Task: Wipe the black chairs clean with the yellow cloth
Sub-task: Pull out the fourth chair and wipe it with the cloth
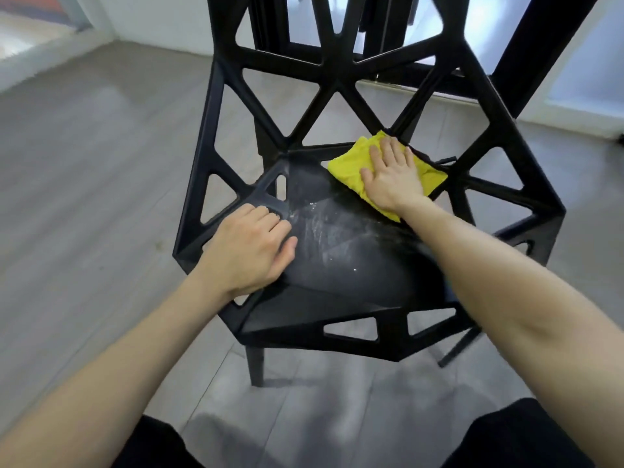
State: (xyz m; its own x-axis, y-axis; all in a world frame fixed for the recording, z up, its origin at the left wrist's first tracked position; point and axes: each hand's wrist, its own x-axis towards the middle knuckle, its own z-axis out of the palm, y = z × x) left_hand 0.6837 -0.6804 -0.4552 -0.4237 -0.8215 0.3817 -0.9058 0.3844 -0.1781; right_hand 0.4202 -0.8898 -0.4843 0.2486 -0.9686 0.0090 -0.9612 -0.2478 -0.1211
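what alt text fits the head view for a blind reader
A right hand presses a yellow cloth flat on the dusty seat of a black chair, while the left hand rests on the seat's left edge.

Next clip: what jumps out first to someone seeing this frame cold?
The yellow cloth, bright against the black chair, lies at the seat's back right under the flat right hand. White dusty smears streak the seat's middle. The left hand rests on the seat's left edge.

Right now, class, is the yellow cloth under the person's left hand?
No: the right hand presses the yellow cloth, while the left hand rests on the black chair.
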